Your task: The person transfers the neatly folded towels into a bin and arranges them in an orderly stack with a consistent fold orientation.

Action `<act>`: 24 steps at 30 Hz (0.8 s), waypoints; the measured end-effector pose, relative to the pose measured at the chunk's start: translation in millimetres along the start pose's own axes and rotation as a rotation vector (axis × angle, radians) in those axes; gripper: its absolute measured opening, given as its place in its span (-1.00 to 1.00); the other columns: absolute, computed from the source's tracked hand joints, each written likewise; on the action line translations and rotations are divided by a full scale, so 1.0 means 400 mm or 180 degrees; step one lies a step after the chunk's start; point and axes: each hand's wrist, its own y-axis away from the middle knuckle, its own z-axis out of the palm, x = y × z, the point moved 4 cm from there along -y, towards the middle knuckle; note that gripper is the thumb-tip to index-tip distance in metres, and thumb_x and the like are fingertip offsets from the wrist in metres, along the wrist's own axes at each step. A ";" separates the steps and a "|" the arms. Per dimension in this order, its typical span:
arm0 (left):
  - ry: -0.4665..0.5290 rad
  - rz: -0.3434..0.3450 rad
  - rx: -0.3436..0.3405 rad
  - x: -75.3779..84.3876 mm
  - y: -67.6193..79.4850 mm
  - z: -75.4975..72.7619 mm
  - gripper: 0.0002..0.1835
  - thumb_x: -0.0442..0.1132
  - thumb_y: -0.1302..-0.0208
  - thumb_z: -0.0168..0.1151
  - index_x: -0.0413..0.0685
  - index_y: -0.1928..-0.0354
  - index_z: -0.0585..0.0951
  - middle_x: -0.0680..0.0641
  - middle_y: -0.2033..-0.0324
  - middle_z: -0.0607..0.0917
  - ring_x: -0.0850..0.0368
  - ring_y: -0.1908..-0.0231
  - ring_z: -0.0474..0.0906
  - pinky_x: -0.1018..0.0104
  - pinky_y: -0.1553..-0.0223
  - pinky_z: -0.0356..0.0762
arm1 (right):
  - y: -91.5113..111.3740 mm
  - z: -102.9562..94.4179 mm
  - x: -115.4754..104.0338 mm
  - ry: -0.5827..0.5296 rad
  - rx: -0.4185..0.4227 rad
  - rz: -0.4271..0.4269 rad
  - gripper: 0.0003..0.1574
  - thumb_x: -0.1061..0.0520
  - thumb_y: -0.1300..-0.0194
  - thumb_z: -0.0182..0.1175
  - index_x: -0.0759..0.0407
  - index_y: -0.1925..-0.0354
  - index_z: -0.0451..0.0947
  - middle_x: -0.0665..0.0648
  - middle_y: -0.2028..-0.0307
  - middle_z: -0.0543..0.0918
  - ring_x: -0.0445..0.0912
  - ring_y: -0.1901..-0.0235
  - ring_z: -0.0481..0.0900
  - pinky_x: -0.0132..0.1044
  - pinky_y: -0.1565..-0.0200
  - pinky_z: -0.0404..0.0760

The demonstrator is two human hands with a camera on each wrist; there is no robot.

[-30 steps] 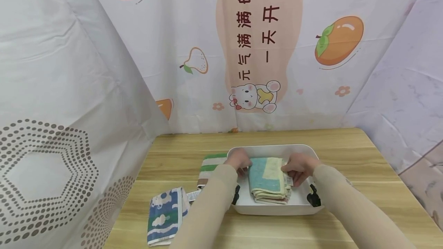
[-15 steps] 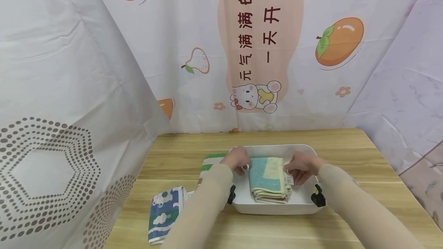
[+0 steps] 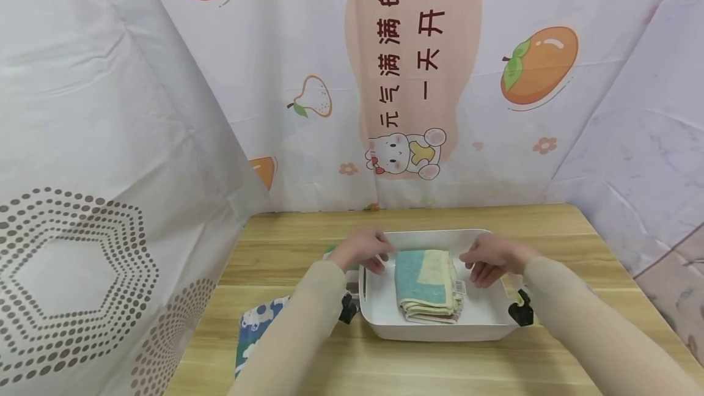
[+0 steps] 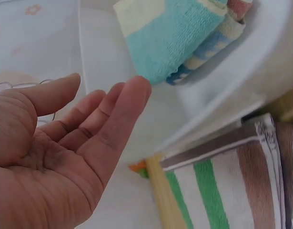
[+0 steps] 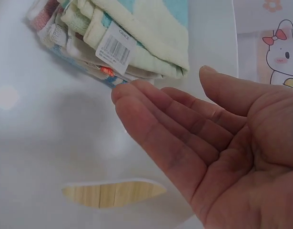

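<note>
A folded teal and cream towel (image 3: 423, 280) lies on top of a small stack of towels inside a white bin (image 3: 445, 333). My left hand (image 3: 365, 249) hovers over the bin's left side, relaxed and holding nothing. On the opposite side my right hand (image 3: 492, 256) is just off the stack, fingers loosely bent around nothing. In the left wrist view, the left hand (image 4: 84, 129) has its fingertips near the teal towel (image 4: 175, 38). A paper barcode tag (image 5: 116, 47) hangs from the stack near the fingertips of the right hand (image 5: 198, 129) in the right wrist view.
Left of the bin lies a towel with green, white and brown stripes (image 4: 222, 186), partly behind my left arm. A blue patterned towel (image 3: 258, 322) rests on the wooden table (image 3: 566, 231) at front left. Printed curtains (image 3: 308, 157) stand behind the table.
Both hands have drawn apart from the towel stack, the left one leftward and the right one rightward. The stack stays in the bin. My left arm now covers more of the blue towel.
</note>
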 end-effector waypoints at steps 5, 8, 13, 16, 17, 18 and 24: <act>0.0241 0.0047 -0.0025 -0.023 0.013 -0.035 -0.75 -0.18 -0.47 0.25 -0.24 0.04 0.65 -0.26 0.22 0.73 -0.07 0.38 0.74 0.10 0.28 0.77 | 0.015 -0.023 0.006 -0.0046 0.0006 -0.0062 -0.61 0.07 -0.53 0.13 0.44 0.14 0.61 0.27 0.41 0.73 0.00 0.45 0.75 -0.12 0.30 0.78; 0.0402 0.0050 -0.0044 -0.039 0.018 -0.056 -0.75 -0.17 -0.47 0.25 -0.24 0.04 0.64 -0.31 0.18 0.72 -0.03 0.40 0.74 0.09 0.26 0.77 | 0.023 -0.037 0.011 -0.0120 0.0011 -0.0091 -0.59 0.06 -0.53 0.14 0.45 0.11 0.61 0.28 0.40 0.74 0.01 0.45 0.76 -0.11 0.29 0.78; 0.0726 0.0059 -0.0056 -0.067 0.023 -0.084 -0.71 -0.18 -0.49 0.22 -0.28 -0.05 0.59 -0.40 0.08 0.68 -0.01 0.40 0.72 0.13 0.27 0.77 | 0.039 -0.063 0.022 -0.0267 -0.0002 -0.0104 -0.56 0.07 -0.55 0.11 0.50 0.06 0.58 0.27 0.40 0.74 0.00 0.44 0.76 -0.11 0.28 0.78; 0.0895 0.0071 -0.0038 -0.082 0.025 -0.098 -0.71 -0.21 -0.51 0.19 -0.31 -0.07 0.56 -0.38 0.12 0.66 -0.01 0.40 0.71 0.13 0.27 0.77 | 0.048 -0.077 0.028 -0.0332 -0.0027 -0.0129 -0.55 0.08 -0.56 0.09 0.53 0.04 0.56 0.26 0.40 0.74 0.00 0.43 0.77 -0.10 0.26 0.78; 0.0930 0.0076 -0.0022 -0.087 0.026 -0.102 -0.72 -0.22 -0.52 0.18 -0.31 -0.07 0.56 -0.36 0.14 0.67 -0.01 0.41 0.70 0.13 0.27 0.77 | 0.050 -0.081 0.029 -0.0357 -0.0037 -0.0142 -0.55 0.08 -0.56 0.09 0.53 0.04 0.55 0.25 0.40 0.74 0.00 0.42 0.77 -0.10 0.26 0.78; 0.0956 0.0082 -0.0006 -0.091 0.027 -0.107 -0.72 -0.23 -0.52 0.17 -0.32 -0.07 0.56 -0.33 0.17 0.67 0.00 0.41 0.70 0.14 0.28 0.77 | 0.052 -0.084 0.031 -0.0385 -0.0042 -0.0144 -0.56 0.08 -0.56 0.09 0.53 0.04 0.55 0.25 0.40 0.74 0.00 0.41 0.77 -0.10 0.25 0.78; 0.1068 0.0092 0.0040 -0.116 0.036 -0.126 -0.65 -0.22 -0.51 0.18 -0.39 -0.14 0.55 -0.27 0.22 0.66 0.03 0.42 0.69 0.17 0.29 0.77 | 0.060 -0.096 0.039 -0.0479 -0.0066 -0.0131 -0.59 0.08 -0.56 0.09 0.49 0.09 0.55 0.25 0.39 0.74 0.00 0.40 0.78 -0.11 0.24 0.78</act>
